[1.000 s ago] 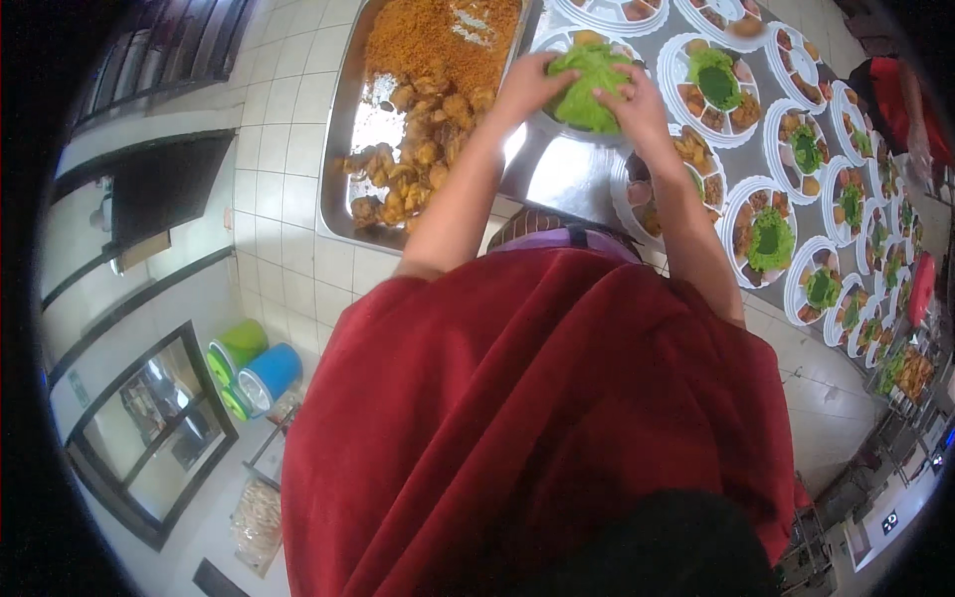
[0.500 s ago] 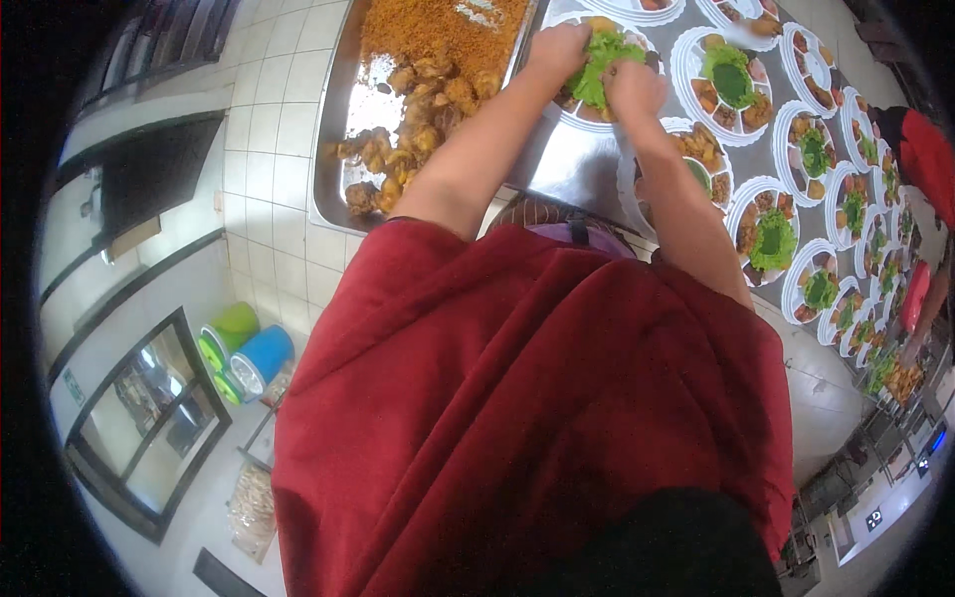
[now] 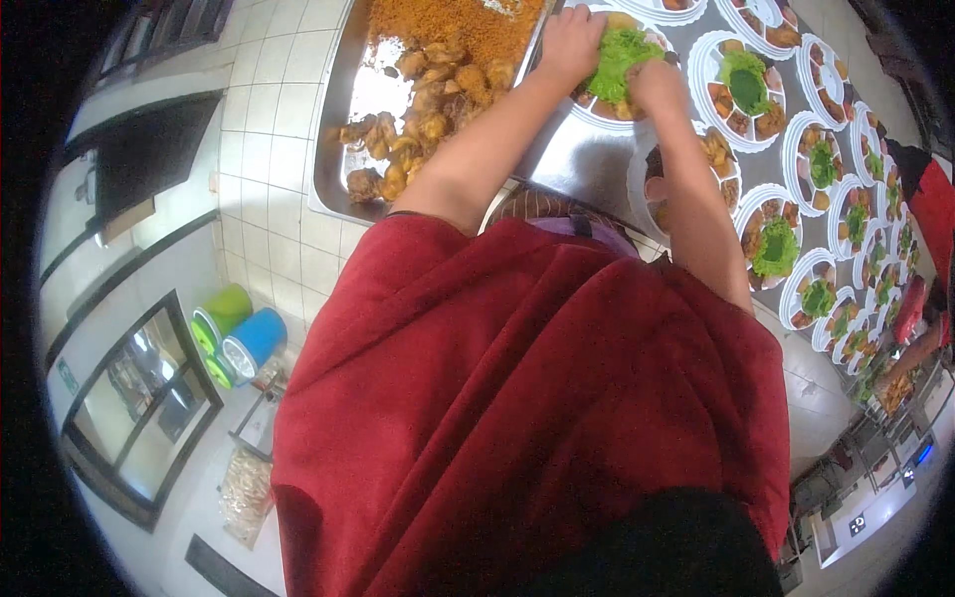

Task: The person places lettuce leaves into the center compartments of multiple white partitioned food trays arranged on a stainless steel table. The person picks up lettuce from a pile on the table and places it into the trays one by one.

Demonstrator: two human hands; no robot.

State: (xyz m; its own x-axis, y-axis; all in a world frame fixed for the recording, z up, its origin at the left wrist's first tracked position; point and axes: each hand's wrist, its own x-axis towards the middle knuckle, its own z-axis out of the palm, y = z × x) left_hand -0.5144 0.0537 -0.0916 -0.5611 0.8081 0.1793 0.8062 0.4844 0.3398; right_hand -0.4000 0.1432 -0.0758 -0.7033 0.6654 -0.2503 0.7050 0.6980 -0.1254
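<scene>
A green lettuce leaf (image 3: 619, 62) lies across the middle of a white scalloped-rim plate (image 3: 609, 124) of food. My left hand (image 3: 574, 42) rests at the plate's left side, beside the leaf, its fingers stretched out and slightly apart. On the right edge of the leaf, my right hand (image 3: 659, 88) has its fingers closed in a pinch on the lettuce. My fingertips there are partly hidden. Under my right forearm is another plate (image 3: 645, 204) with food in its compartments.
A deep steel tray (image 3: 320, 169) on the left holds orange rice (image 3: 453, 28) and browned chicken pieces (image 3: 428, 124). Several filled plates with lettuce (image 3: 776, 247) spread along the steel table to the right. A person in a red sleeve (image 3: 930, 214) is at the far right.
My left hand has shifted off the leaf to the plate's left side, and its fingers have straightened. My right hand moved slightly right and nearer. The leaf lies more uncovered.
</scene>
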